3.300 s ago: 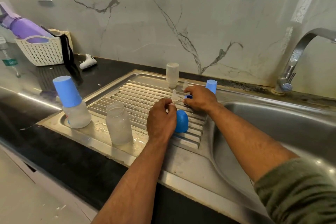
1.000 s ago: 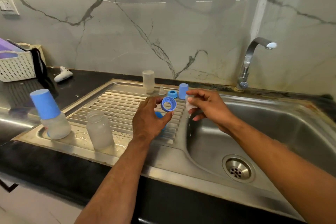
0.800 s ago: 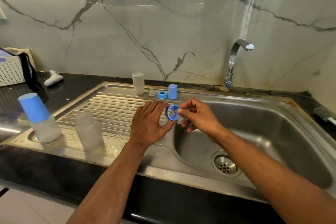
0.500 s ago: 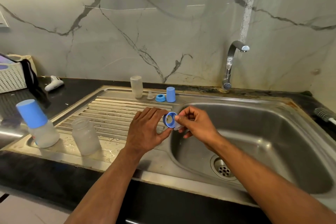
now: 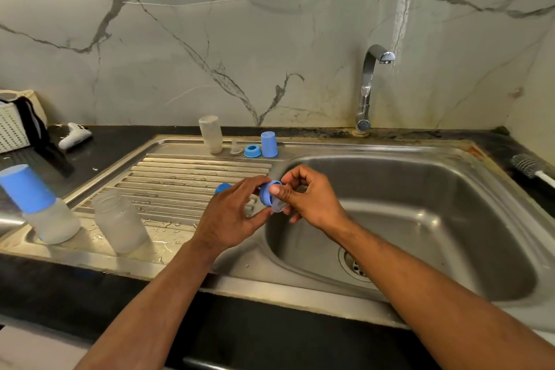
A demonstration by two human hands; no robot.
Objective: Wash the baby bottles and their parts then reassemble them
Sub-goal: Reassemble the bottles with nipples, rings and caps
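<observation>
— What do the two hands hold now?

— The left hand (image 5: 232,216) holds the blue screw ring (image 5: 265,193) between its thumb and its fingers, over the edge where the draining board (image 5: 192,177) meets the sink basin (image 5: 420,219). The right hand (image 5: 312,200) pinches the clear silicone nipple (image 5: 278,206) with curled fingers, and its thumb presses on the ring. The nipple sits in the ring, but I cannot tell if it is fully seated, because the fingers cover the joint.

— Where are the other bottle parts?

— At the front left of the draining board stands an open frosted bottle (image 5: 120,222) without top. Just to the left of it is an assembled bottle with a blue cap (image 5: 39,207), leaning a little. A blue cap (image 5: 222,188) lies on the ribs, half hidden behind the left hand. At the back rim there is a row: a frosted bottle turned upside down (image 5: 210,134), a small clear nipple (image 5: 235,147), a second blue ring (image 5: 252,151) and an upright blue cap (image 5: 269,144), all near each other.

— And around the sink?

— The tap (image 5: 368,90) stands behind the basin. A bottle brush (image 5: 530,167) lies on the black counter at the right. At the left are a white basket (image 5: 12,129) and a small white object (image 5: 75,135).
</observation>
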